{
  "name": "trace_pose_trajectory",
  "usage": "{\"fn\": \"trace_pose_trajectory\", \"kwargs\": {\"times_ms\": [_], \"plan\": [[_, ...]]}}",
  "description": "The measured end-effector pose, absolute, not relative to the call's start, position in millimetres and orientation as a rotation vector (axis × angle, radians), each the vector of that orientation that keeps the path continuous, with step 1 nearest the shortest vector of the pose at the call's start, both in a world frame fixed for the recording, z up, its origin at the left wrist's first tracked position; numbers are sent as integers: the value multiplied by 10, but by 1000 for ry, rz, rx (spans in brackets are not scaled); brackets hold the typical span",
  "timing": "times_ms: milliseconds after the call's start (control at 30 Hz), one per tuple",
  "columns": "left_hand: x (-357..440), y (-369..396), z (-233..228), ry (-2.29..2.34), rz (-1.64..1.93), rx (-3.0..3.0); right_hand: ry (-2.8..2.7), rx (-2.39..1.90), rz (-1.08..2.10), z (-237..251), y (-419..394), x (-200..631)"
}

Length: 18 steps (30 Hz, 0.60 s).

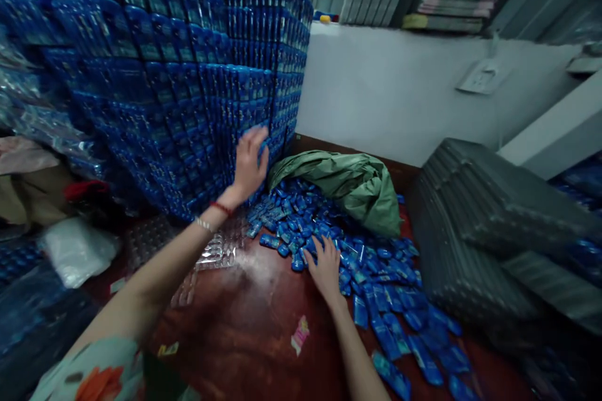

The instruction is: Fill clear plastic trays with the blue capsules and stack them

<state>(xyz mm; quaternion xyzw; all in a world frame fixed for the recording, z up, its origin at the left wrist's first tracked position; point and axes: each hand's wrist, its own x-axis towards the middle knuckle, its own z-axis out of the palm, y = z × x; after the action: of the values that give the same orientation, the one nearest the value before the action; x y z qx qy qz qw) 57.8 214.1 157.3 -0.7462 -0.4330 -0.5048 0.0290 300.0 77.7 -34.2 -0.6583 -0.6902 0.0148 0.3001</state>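
Blue packets [357, 263] lie heaped on the counter [254, 326] under the spread right hand [324, 266], while at 10 o'clock the left hand [249, 163], fingers spread, presses the tall blue stack [188, 75], which might topple if jostled

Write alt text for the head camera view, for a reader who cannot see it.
A person's left hand presses flat against a tall stack of blue packed trays, while the right hand rests spread on a heap of loose blue packets on a dark red floor. A crumpled green bag lies behind the heap, and grey stacked trays lean at right.
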Motion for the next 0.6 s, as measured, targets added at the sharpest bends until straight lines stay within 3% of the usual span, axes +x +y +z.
{"fn": "trace_pose_trajectory", "kwargs": {"times_ms": [133,233,400,600], "plan": [[904,1505,269,-1442,-956,-2821,-2000,-1883,70,-290,1273,2951],[1085,1245,-337,-1564,-800,-2857,-2184,-1828,52,-301,1295,2959],[1212,937,-575,-1632,-643,-2908,-2339,-1714,-17,-346,791,3063],[1115,278,-611,-1410,-698,-3178,-2388,-1647,23,-382,186,3271]]}}
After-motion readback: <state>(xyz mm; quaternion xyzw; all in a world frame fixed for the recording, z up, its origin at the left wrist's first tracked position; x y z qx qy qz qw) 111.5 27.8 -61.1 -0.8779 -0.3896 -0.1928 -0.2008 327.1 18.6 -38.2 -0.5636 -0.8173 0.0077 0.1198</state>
